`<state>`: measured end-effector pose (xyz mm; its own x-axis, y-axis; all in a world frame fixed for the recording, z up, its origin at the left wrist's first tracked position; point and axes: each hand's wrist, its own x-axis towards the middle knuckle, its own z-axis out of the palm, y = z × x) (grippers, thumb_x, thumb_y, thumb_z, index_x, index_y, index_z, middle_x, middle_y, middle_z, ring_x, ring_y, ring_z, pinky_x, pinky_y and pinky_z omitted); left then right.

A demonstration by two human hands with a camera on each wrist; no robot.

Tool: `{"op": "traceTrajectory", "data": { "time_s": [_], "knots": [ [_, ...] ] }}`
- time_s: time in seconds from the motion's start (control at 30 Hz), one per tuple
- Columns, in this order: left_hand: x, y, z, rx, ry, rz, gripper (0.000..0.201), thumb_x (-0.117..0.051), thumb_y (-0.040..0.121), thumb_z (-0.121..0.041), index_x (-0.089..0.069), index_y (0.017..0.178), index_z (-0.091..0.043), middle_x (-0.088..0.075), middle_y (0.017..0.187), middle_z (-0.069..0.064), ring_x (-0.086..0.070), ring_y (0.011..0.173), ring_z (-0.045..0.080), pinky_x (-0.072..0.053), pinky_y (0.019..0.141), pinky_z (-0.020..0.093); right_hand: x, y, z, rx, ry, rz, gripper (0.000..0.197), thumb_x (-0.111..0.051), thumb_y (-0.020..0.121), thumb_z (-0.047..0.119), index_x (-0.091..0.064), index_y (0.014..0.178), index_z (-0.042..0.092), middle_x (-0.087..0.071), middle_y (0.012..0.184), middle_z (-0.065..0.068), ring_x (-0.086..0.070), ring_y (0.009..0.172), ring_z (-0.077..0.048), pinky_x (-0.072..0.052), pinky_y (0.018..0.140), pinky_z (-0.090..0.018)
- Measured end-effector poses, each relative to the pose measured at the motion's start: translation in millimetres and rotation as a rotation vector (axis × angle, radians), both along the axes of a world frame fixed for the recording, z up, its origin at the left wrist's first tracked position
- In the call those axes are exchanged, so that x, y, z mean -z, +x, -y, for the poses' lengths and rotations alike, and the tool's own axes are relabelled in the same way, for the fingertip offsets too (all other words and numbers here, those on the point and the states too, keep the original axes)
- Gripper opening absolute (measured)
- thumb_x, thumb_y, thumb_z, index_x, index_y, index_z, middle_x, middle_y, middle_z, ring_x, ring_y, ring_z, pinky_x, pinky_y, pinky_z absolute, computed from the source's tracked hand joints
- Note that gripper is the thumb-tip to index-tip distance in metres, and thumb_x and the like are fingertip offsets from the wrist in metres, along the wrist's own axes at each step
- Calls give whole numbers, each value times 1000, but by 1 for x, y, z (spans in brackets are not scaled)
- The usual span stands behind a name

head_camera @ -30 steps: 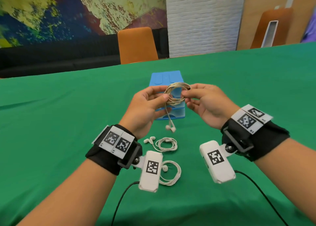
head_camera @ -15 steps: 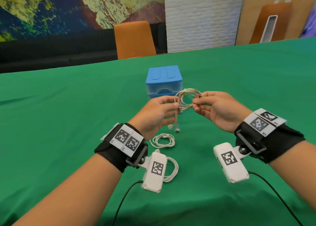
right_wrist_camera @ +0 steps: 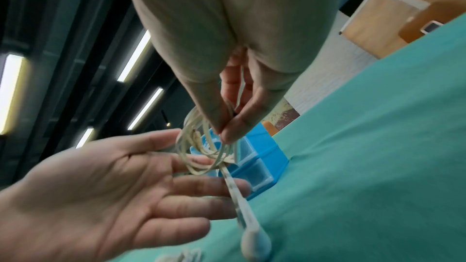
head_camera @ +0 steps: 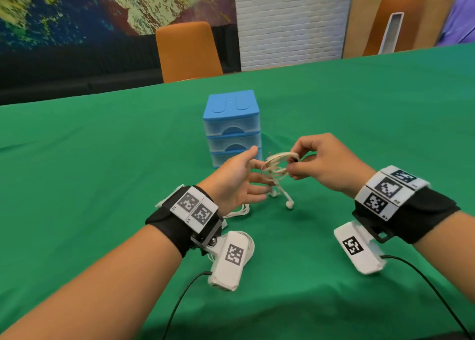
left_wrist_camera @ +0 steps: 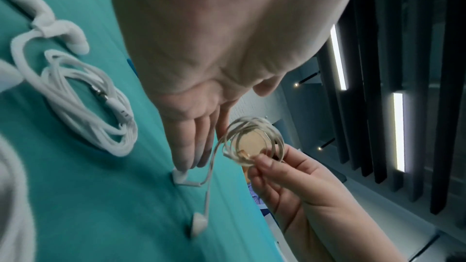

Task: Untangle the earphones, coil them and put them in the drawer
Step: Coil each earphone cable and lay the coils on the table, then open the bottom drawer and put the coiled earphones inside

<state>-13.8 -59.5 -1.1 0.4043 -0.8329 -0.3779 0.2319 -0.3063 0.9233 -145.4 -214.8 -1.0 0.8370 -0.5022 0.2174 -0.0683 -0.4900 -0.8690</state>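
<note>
Head view, L to R. Far left of frame: bare green table [head_camera: 77, 185], mural wall across the top. Lower left-centre: left hand [head_camera: 235, 179], palm turned toward frame centre, fingers [head_camera: 257, 193] straight and spread, gripping nothing; fingertips sit right at the coil but can't tell if they touch it. Under the left wrist, partly hidden by the wrist cam: second coiled earphones [head_camera: 237, 211] lying flat on the cloth; the left wrist view shows it clearly at centre left [left_wrist_camera: 88, 107], white cable, plug tucked in, buds at upper left of that frame. A third white cable loop [head_camera: 250, 242] peeks out behind the cam housing, lower centre.

Centre: blue drawer unit [head_camera: 232, 128], 3 clear-fronted drawers, all pushed in, standing just behind the hands; orange chair [head_camera: 187, 51] behind the table edge, upper centre. Just below the unit, mid-frame: held earphones [head_camera: 276, 166], beige-white, wound into a small ring, up off the table. Two ends hang from the ring w/ earbuds [head_camera: 290, 204] at the bottom, at or just above the cloth.

Right of centre: right hand [head_camera: 326, 164] pinches the ring's right edge btwn thumb and forefinger, other fingers curled; same pinch seen in the right wrist view, centre [right_wrist_camera: 227, 127], and in the lower-centre part of the left wrist view [left_wrist_camera: 254, 140].

Far right: white brick wall, wood panels, more green cloth.
</note>
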Motion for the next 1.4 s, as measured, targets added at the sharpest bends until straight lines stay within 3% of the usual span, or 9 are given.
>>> {"op": "traceTrajectory", "data": {
  "time_s": [0.1, 0.23, 0.47, 0.73, 0.97, 1.1, 1.2, 1.3, 1.4],
  "knots": [
    [-4, 2, -5, 8, 121, 222, 43, -39, 104, -51, -59, 101, -13, -65, 108, 11, -64, 97, 27, -52, 97, 43, 5, -1, -5, -112, -142, -113, 16, -79, 79, -3, -66, 80, 7, -73, 67, 2, -73, 64, -17, -56, 68, -32],
    [-6, 4, -12, 209, 230, 704, 36, -53, 101, -38, -72, 102, -7, -74, 101, 5, -71, 88, 19, -58, 89, 42, 4, -3, -14, -230, -357, -193, 17, -80, 77, 3, -67, 77, 15, -70, 66, 5, -69, 60, -6, -49, 59, -18],
    [-16, 3, -20, 502, 285, 1178, 25, -60, 98, -23, -74, 118, -21, -72, 98, -9, -61, 86, 6, -47, 82, 21, 5, -5, -22, -410, -750, -440, 17, -77, 76, 17, -70, 88, 27, -61, 94, 12, -59, 82, -7, -47, 77, -26],
    [-14, 1, -23, 543, 265, 1199, 25, -61, 98, -28, -74, 119, -25, -73, 111, -7, -59, 90, 7, -40, 80, 18, -3, -17, -18, -455, -761, -581, 41, -64, 75, 3, -70, 102, 33, -61, 107, 14, -55, 103, -7, -44, 95, -31],
    [-18, 6, -29, 480, 246, 1131, 20, -62, 96, -32, -75, 111, -27, -72, 98, -13, -62, 82, 1, -46, 76, 18, -17, -16, -16, -425, -616, -440, 43, -60, 77, -3, -71, 96, 34, -63, 98, 19, -61, 96, 3, -46, 83, -13],
    [-24, 14, -34, 353, 203, 1028, 14, -63, 96, -29, -74, 104, -25, -74, 85, -13, -71, 80, 7, -54, 72, 23, -32, -13, -17, -386, -538, -358, 41, -57, 79, -6, -70, 89, 31, -70, 95, 15, -66, 93, 0, -53, 81, -23],
    [-30, 22, -37, 251, 142, 957, 13, -61, 98, -23, -73, 103, -20, -77, 93, -5, -71, 78, 9, -55, 70, 28, -44, -5, -14, -347, -533, -309, 35, -59, 82, -5, -72, 92, 26, -72, 94, 13, -68, 91, -2, -52, 79, -16],
    [-35, 31, -35, 59, 38, 793, 14, -59, 99, -17, -71, 103, -10, -77, 98, 5, -67, 76, 11, -50, 63, 23, -56, 16, -7, -240, -537, -194, 34, -62, 84, -3, -73, 104, 21, -72, 101, 10, -68, 96, -6, -47, 77, -7],
    [-39, 39, -27, -154, -81, 530, 10, -59, 100, -19, -66, 99, -12, -76, 97, 10, -69, 77, 17, -50, 65, 27, -65, 50, 2, -102, -603, -129, 44, -62, 85, 1, -65, 126, 19, -66, 124, 1, -63, 112, -16, -46, 88, -22]
  ]
}}
